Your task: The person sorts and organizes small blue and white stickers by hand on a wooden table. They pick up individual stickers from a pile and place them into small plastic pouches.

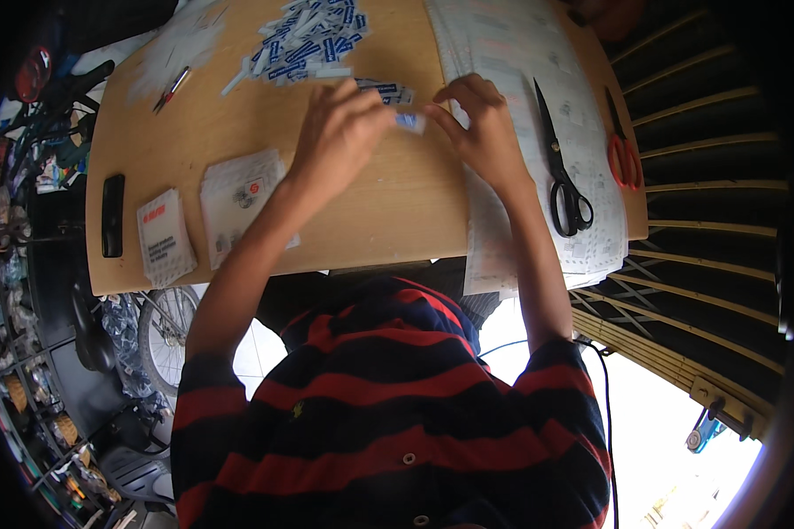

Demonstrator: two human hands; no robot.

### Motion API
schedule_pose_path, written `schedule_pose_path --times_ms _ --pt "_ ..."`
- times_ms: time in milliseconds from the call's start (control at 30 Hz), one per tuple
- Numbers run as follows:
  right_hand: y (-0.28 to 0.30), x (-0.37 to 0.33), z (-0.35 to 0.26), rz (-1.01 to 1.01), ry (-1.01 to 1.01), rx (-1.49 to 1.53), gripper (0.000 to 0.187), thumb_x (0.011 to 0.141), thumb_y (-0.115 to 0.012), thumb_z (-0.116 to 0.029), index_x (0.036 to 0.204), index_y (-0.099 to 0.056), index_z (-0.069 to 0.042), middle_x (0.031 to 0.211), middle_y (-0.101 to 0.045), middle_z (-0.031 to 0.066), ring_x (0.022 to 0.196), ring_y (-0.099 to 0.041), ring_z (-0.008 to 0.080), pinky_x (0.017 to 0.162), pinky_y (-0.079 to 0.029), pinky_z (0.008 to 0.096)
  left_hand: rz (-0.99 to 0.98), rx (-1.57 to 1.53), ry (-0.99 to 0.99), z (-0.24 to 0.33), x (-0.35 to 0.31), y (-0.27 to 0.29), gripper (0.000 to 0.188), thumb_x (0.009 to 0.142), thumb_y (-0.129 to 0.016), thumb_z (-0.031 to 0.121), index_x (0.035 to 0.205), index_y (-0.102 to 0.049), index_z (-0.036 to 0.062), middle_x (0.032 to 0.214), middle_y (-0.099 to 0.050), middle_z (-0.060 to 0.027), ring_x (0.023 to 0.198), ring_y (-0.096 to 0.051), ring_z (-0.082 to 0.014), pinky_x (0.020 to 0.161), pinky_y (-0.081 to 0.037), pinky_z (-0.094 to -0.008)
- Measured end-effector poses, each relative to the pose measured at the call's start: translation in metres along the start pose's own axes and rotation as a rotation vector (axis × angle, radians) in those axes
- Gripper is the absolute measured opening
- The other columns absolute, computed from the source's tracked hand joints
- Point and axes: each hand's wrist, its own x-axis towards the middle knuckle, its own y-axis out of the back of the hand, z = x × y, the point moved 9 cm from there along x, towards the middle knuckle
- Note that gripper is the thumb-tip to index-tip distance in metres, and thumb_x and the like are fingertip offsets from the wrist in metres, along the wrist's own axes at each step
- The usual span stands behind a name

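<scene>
Blue and whitish, a small packet sits between the two hands, blurred. The left hand has its fingers clamped on one end; the right hand has its fingers at the other, whether gripping I cannot tell. Beyond the fingers, similar packets pile on the bench.

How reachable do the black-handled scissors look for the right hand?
Probably yes: the black-handled scissors lie uncovered on pale sheets beside the right hand, nothing visible between, though that hand is near a small blue-and-white piece.
</scene>
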Motion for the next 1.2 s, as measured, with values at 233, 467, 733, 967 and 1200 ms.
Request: schedule_pose_path --times_ms 233,467,733,967,1200 --pt "0.019 -0.031 -0.002 -0.005 -0.085 0.022 0.016 0.082 -0.074 -0.015 0.09 -0.067 -0.003 0.096 -0.064 0.01 0.09 -0.059 0.0312 0.081 -0.045 0.0425 -0.154 0.19 0.072 -0.055 0.02 -0.054 0.011 0.084 -0.071 0.015 0.087 -0.075 0.0063 0.085 -0.067 0.0002 0.093 -0.054 -0.0202 0.081 -0.037 -0.0386" --pt "0.019 -0.025 -0.01 -0.016 -0.103 0.194 0.008 0.084 -0.069 -0.007 0.087 -0.067 0.0 0.093 -0.064 0.0133 0.089 -0.062 0.0342 0.079 -0.048 0.0429 -0.383 0.116 0.242 -0.138 0.017 -0.033 0.054 0.08 -0.072 0.017 0.132 -0.06 0.0182 0.14 -0.052 -0.0096 0.131 -0.044 -0.0285 0.107 -0.032 -0.0488" --pt "-0.081 0.102 0.042 -0.136 0.093 -0.135 0.015 0.085 -0.067 -0.012 0.097 -0.072 -0.005 0.097 -0.068 0.0142 0.095 -0.064 0.0324 0.086 -0.049 0.0427 -0.405 -0.049 0.214 -0.173 0.023 -0.035 0.04 0.078 -0.073 0.013 0.118 -0.068 0.0102 0.121 -0.064 -0.0145 0.112 -0.06 -0.0346 0.096 -0.048 -0.0424" --pt "-0.111 0.117 0.043 -0.081 -0.082 -0.376 0.016 0.084 -0.067 -0.02 0.094 -0.075 -0.01 0.1 -0.068 0.012 0.101 -0.063 0.0287 0.094 -0.044 0.041 -0.242 0.053 0.292 -0.194 0.005 -0.015 0.03 0.082 -0.071 0.018 0.111 -0.071 0.0097 0.109 -0.069 -0.0125 0.102 -0.063 -0.0343 0.087 -0.051 -0.0455" --pt "-0.086 0.104 0.025 -0.055 0.17 0.043 0.018 0.081 -0.068 -0.004 0.099 -0.072 -0.003 0.102 -0.069 0.014 0.098 -0.063 0.0304 0.087 -0.049 0.0399 -0.218 0.091 0.264 -0.187 0.003 -0.018 0.031 0.084 -0.068 0.012 0.114 -0.067 0.0053 0.108 -0.067 -0.0145 0.101 -0.063 -0.0374 0.087 -0.051 -0.0439"
